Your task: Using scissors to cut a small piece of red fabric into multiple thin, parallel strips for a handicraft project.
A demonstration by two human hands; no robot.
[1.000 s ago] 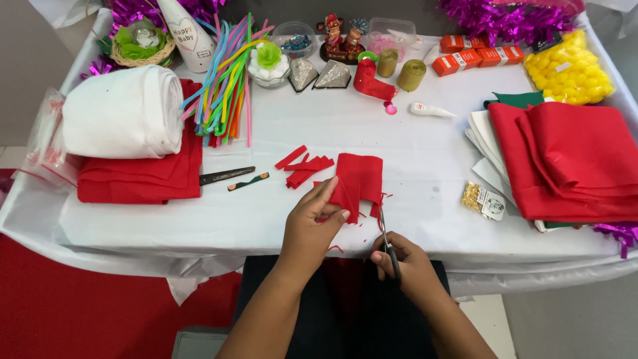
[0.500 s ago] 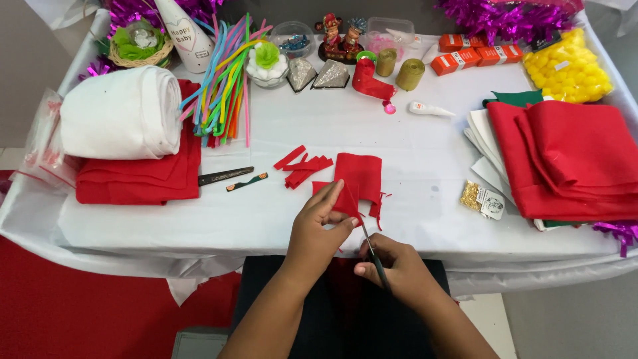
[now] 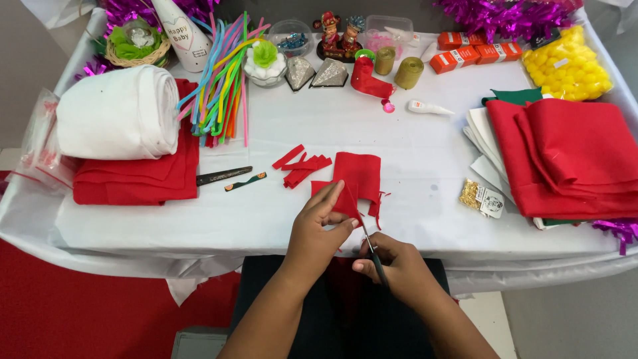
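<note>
A small piece of red felt (image 3: 357, 181) lies near the front edge of the white table (image 3: 412, 153), roughly square, flat at its far end and lifted at its near corner, with thin frayed slivers hanging off its right side. It sits at about six o'clock on the tabletop.

The left hand (image 3: 319, 233) pinches the felt's near left corner between thumb and forefingers, fingers half curled, lifting that edge off the cloth. The right hand (image 3: 395, 269), at five o'clock from the felt and below the table edge, is clenched around the handles of a pair of scissors (image 3: 371, 244); the blades point up to eleven o'clock and meet the felt's lower edge.

Cut red felt strips (image 3: 300, 167) lie just at ten o'clock from the piece. A folded red cloth stack (image 3: 571, 156) rests well apart at three o'clock.
</note>
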